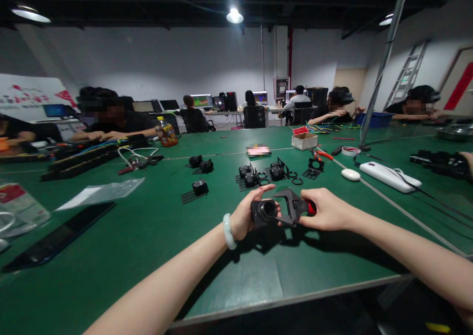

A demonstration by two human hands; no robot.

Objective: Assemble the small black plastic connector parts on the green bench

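My left hand (pixel 247 216) is closed round a small black block-shaped part with a round socket (pixel 264 212), held just above the green table (pixel 155 231). My right hand (pixel 324 209) grips the red-ended handle of a black adjustable wrench (pixel 291 204). The wrench jaws sit against the part's right side. A pale bracelet (pixel 229 231) circles my left wrist. Beyond my hands lie several more black parts (pixel 251 177) and loose black rings (pixel 295 178).
A small cardboard box (pixel 304 140), red-handled pliers (pixel 320 153), a tape roll (pixel 351 150), a white mouse (pixel 351 174) and a white power strip (pixel 389 176) lie on the right. Plastic bags (pixel 103 192) and a dark flat strip (pixel 59 236) lie left. Other people sit around the table.
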